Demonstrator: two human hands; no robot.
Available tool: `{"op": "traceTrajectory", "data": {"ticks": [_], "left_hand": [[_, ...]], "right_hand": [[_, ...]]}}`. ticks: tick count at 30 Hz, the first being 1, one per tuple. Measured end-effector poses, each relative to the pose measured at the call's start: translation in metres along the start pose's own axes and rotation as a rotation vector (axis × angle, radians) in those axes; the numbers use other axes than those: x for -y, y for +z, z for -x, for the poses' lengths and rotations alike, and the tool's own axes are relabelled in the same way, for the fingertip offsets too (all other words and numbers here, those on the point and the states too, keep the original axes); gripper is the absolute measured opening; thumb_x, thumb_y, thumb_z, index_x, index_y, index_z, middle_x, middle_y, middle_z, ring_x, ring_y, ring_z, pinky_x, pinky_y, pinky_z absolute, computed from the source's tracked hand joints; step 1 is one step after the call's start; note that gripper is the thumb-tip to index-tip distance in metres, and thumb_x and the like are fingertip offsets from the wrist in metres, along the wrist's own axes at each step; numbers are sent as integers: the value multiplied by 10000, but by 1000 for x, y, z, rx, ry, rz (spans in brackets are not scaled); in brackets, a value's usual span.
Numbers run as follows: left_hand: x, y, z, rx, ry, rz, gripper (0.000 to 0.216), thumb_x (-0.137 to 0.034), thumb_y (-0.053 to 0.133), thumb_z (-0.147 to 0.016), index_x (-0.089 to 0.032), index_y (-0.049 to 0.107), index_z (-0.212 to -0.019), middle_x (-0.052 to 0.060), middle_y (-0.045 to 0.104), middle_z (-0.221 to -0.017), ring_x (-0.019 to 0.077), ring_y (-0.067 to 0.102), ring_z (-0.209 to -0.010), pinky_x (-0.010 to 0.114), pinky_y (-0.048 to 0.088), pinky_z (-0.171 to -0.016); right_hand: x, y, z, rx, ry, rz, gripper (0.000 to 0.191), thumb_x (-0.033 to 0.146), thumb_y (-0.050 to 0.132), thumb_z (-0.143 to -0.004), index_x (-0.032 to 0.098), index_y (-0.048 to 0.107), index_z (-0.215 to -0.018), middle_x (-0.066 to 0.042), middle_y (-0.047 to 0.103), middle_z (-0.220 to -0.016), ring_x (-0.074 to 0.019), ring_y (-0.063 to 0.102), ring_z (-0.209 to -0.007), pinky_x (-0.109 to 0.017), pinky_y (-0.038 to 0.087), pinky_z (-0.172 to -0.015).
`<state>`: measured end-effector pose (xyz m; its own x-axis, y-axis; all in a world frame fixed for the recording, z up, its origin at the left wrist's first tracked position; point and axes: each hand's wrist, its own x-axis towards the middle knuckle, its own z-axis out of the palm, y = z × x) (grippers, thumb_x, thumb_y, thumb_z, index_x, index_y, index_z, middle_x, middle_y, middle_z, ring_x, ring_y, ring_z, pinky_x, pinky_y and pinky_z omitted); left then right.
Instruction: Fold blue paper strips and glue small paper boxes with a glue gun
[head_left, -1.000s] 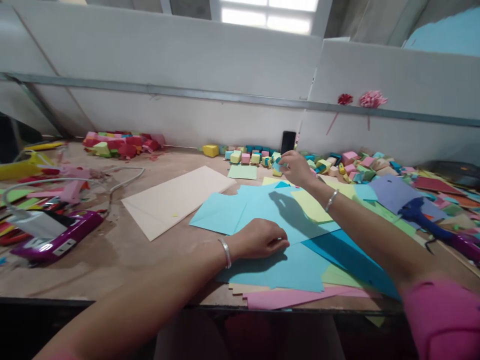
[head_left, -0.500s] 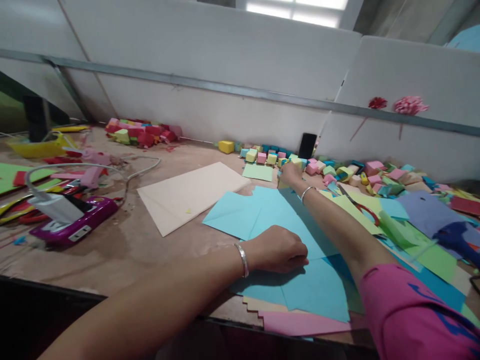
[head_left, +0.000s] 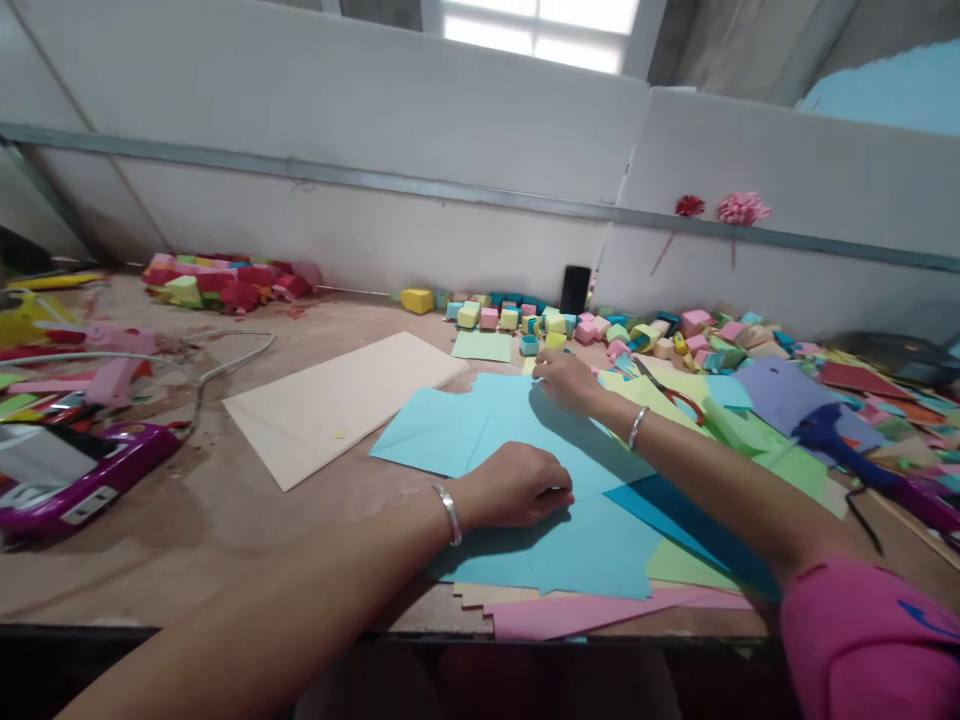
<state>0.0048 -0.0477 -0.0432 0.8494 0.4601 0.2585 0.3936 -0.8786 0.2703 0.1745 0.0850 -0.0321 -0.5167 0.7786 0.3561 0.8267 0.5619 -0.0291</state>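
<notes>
While the left hand (head_left: 517,485) rests as a loose, closed fist on the light-blue paper sheets (head_left: 480,425) near the front of the wooden worktable (head_left: 225,530), the right hand (head_left: 564,380) reaches to the sheets' far edge, fingers bent onto the paper; whether they pinch it cannot be told. Red-handled scissors (head_left: 666,391) lie just beside the right wrist, with coloured paper cubes (head_left: 517,318) and a black phone (head_left: 575,288) lined along the white partition (head_left: 375,230) behind.

Left hand (head_left: 517,485) palm down, fingers curled under into a loose fist, right hand (head_left: 566,380) reaching farther forward, fingers bent downward, arm outstretched.
</notes>
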Motion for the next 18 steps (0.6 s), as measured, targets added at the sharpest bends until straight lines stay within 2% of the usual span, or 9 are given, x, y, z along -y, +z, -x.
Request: {"op": "traceTrajectory", "data": {"ticks": [2, 5, 7, 9, 11, 12, 14, 16, 18], "left_hand": [[0, -1, 0, -10, -11, -9, 207, -254, 533, -909, -177, 696, -807, 45, 677, -738, 155, 596, -683, 250, 373, -606], [-1, -3, -2, -76, -49, -45, 225, -263, 513, -921, -176, 709, -853, 63, 688, -794, 178, 611, -756, 272, 414, -654], [-1, -5, -3, -132, -93, -53, 254, -307, 497, -939, -176, 714, -957, 87, 707, -907, 211, 622, -884, 313, 460, -759], [2, -4, -3, -153, -143, -59, 340, -362, 479, -955, -174, 657, -1177, 116, 687, -1143, 247, 591, -1090, 383, 454, -936], [7, -2, -3, -109, -183, -101, 509, -423, 444, -967, -158, 483, -1401, 132, 518, -1433, 286, 421, -1349, 459, 342, -1103], [10, 0, -2, -81, -211, -134, 577, -463, 424, -967, -153, 412, -1454, 133, 420, -1512, 303, 326, -1418, 497, 279, -1145], [15, 4, -2, -9, -252, -184, 640, -526, 391, -960, -165, 358, -1488, 124, 315, -1569, 323, 210, -1469, 548, 212, -1167], [18, 6, -1, 71, -268, -211, 669, -568, 370, -952, -185, 339, -1500, 122, 280, -1580, 337, 184, -1474, 575, 197, -1163], [19, 7, -1, 123, -277, -225, 685, -596, 371, -941, -204, 340, -1502, 127, 265, -1582, 352, 199, -1468, 592, 206, -1152]], "right_hand": [[-2, -13, 19, 14, -24, 9, 161, 134, 576, -799, 163, 715, -874, -121, 666, -1032, -236, 602, -986, -319, 462, -820], [-22, -41, 47, 10, -12, 44, 187, 113, 552, -829, 157, 713, -912, -133, 660, -1062, -241, 603, -1019, -333, 457, -840], [-41, -59, 66, 24, 54, 76, 209, 119, 539, -854, 154, 706, -975, -137, 659, -1090, -252, 605, -1055, -351, 462, -865], [-60, -72, 87, 101, 139, 91, 214, 157, 562, -863, 144, 693, -1033, -147, 663, -1121, -273, 611, -1079, -380, 468, -894], [-74, -78, 108, 175, 196, 81, 278, 212, 601, -859, 146, 667, -1121, -148, 665, -1169, -285, 613, -1110, -397, 472, -925], [-78, -78, 119, 207, 200, 61, 357, 251, 626, -851, 148, 635, -1192, -151, 653, -1216, -288, 605, -1142, -401, 470, -946], [-79, -74, 138, 266, 159, -3, 582, 352, 663, -831, 144, 517, -1356, -171, 573, -1354, -294, 547, -1245, -408, 449, -1004], [-73, -70, 152, 332, 103, -63, 771, 439, 668, -818, 113, 384, -1457, -204, 457, -1461, -307, 457, -1340, -422, 405, -1065], [-63, -67, 162, 382, 100, -66, 810, 451, 650, -833, 78, 334, -1478, -232, 408, -1486, -321, 401, -1379, -441, 367, -1098]]}}
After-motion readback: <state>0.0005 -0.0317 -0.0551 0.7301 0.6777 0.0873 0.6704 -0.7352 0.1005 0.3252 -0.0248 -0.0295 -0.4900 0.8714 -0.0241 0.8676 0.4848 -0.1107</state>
